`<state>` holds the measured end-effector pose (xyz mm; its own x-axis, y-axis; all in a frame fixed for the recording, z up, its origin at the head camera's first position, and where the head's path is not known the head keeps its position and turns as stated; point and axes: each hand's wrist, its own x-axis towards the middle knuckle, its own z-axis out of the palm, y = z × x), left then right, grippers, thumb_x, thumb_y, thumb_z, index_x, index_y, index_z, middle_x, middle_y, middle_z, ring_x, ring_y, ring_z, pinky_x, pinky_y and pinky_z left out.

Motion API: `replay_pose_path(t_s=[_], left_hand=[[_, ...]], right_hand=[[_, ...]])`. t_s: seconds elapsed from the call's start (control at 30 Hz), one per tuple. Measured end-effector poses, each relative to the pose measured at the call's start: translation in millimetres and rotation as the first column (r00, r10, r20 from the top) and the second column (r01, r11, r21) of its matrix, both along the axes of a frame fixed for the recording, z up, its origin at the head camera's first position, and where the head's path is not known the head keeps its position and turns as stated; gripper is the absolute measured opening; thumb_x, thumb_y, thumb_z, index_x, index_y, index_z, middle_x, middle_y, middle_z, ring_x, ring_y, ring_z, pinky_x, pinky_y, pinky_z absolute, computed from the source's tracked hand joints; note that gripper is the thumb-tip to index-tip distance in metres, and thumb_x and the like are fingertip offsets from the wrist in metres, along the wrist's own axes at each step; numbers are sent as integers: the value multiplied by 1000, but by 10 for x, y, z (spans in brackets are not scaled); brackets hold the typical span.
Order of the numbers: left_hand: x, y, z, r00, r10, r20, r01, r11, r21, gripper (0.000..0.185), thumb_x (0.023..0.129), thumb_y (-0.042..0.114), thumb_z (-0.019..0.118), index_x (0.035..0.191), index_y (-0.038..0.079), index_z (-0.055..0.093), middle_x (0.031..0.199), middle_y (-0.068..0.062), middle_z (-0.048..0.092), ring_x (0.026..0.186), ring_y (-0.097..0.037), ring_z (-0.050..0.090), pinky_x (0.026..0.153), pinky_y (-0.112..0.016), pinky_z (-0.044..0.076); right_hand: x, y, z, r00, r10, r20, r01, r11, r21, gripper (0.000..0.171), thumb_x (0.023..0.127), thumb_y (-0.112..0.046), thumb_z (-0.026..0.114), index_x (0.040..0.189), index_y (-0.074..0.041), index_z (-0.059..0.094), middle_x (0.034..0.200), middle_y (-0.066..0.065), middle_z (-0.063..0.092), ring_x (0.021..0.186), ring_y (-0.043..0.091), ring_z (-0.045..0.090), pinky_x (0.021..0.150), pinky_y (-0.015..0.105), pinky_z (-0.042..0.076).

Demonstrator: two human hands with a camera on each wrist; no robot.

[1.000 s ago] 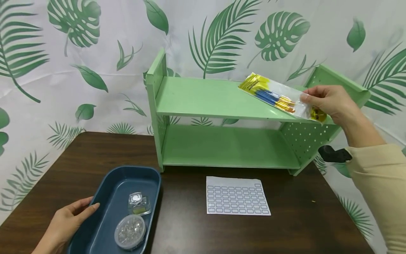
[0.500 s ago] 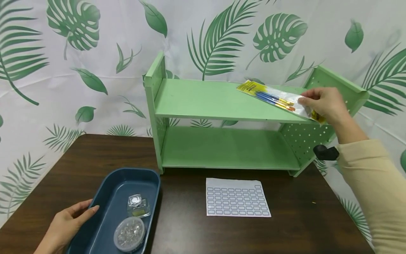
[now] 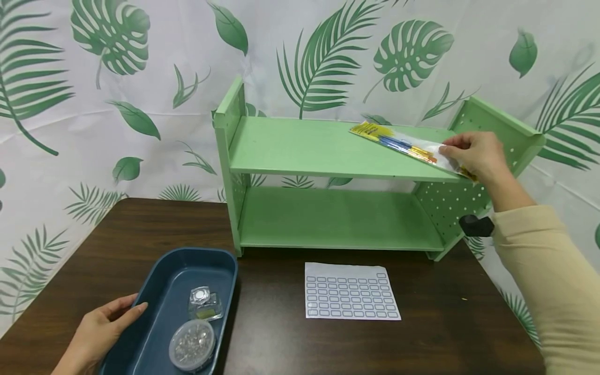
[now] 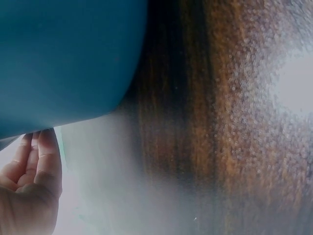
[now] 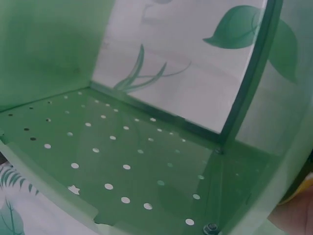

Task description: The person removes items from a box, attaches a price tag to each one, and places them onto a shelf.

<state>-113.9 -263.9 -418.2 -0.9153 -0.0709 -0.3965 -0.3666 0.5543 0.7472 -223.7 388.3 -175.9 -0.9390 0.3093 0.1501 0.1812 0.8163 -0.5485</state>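
My right hand (image 3: pixel 483 156) pinches one end of a clear, yellow-headed packet of blue-handled paintbrushes (image 3: pixel 396 143). The packet lies almost flat over the right part of the green shelf unit's upper board (image 3: pixel 300 146). At the lower left, my left hand (image 3: pixel 100 330) grips the rim of a blue tray (image 3: pixel 161 297), thumb on top. Inside the tray are a round clear tub of small pieces (image 3: pixel 192 345) and small clear containers (image 3: pixel 206 304). The left wrist view shows the fingers (image 4: pixel 48 156) against the tray's outside. In the right wrist view, the hand shows only at the right edge.
The shelf's lower board (image 3: pixel 328 216) sits beneath the upper one, with a perforated side panel (image 3: pixel 452 203) at right. A white sheet with rows of small boxes (image 3: pixel 351 294) lies on the dark wooden table (image 3: pixel 276 344). A leaf-print cloth (image 3: pixel 187 41) hangs behind.
My right hand has moved slightly left and lowered the paintbrush packet, which now tilts flatter over the upper board. My left hand keeps its grip on the tray.
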Motion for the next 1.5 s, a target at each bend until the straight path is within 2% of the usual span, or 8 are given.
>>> replay_pose_path(t_s=[0.13,0.43,0.57,0.77,1.0,1.17,1.33,1.5], left_hand=[[-5,-6,-10,1000,-1,7,1,1000,-6,79,94,51,59,146,-6,39,140,-25,52,89,9,51,72,-16,50],[-19,39,55,999,-34,-9,33,999,-39,78,96,51,55,146,-5,37,146,-30,44,115,-25,57,74,-19,51],[-25,73,84,999,-44,-26,43,998,-45,75,97,48,55,146,-6,38,145,-30,45,114,-23,58,73,-16,50],[-10,86,99,999,-33,-19,33,999,-21,75,97,47,55,145,-7,38,143,-29,47,97,-1,56,72,-16,50],[20,65,79,1000,-9,-5,9,1000,5,75,97,47,56,145,-7,38,141,-28,49,88,10,50,72,-15,50],[39,54,76,1000,2,4,-2,1000,15,75,97,47,56,145,-7,37,139,-26,51,87,11,48,72,-15,50],[50,57,89,1000,13,3,-13,1000,23,75,97,47,56,145,-7,38,135,-23,55,85,9,50,72,-17,51],[58,65,104,1000,15,-5,-15,999,29,73,97,46,56,144,-7,39,125,-13,63,84,6,53,71,-20,53]], right_hand=[[-4,1,-29,1000,-3,7,3,1000,7,52,92,-42,64,123,0,63,68,-32,50,80,7,45,59,23,40],[23,15,-44,1000,-7,-23,9,997,82,50,94,-41,61,121,2,64,68,-29,50,80,10,46,64,24,38],[42,41,-48,999,-16,-37,19,994,104,49,96,-39,59,121,3,63,67,-28,49,81,13,46,68,28,35],[57,45,-51,998,-38,-44,41,997,71,49,97,-38,56,125,2,61,68,-28,49,89,20,44,73,31,33],[101,-15,-4,991,-50,-128,58,997,56,50,99,-41,51,124,0,63,68,-34,45,78,2,44,67,22,36],[178,-83,45,970,-59,-236,66,998,21,46,99,-41,51,124,-5,64,69,-36,42,70,-7,43,59,13,36],[266,-187,90,940,-66,-334,57,998,-38,41,98,-36,54,124,-7,66,74,-37,45,74,-9,44,63,8,36],[383,-300,97,891,-55,-451,-2,992,-124,18,96,-27,60,109,-20,72,77,-37,53,76,-9,48,65,6,37]])
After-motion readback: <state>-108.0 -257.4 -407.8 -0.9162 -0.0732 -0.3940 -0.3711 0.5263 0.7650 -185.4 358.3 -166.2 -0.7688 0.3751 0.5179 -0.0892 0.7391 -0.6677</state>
